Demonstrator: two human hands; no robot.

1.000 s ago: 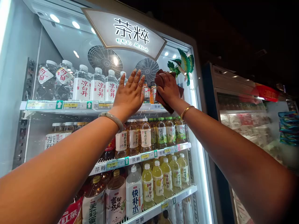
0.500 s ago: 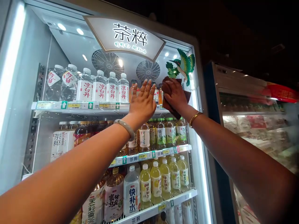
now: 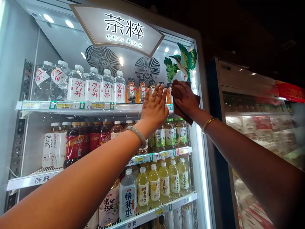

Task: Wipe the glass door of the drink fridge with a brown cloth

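Note:
A brown cloth is pressed against the glass front of a drinks fridge, near its right edge. Over the cloth lies my right hand, its fingers curled on it and a gold bangle on the wrist. My left hand, with a pale bangle, is raised flat toward the glass just to the left, fingers stretched and holding nothing. Above the cloth, a kingfisher sticker and a green leaf sticker decorate the glass. Part of the cloth is hidden under my right hand.
Behind the glass, shelves hold clear water bottles, dark red drinks and yellow drinks. A lit sign spans the top. Another refrigerated case with packaged goods stands at the right.
Both hands have shifted slightly right over the glass, the cloth moving with my right hand. The view has moved a little, and the shelves appear further left.

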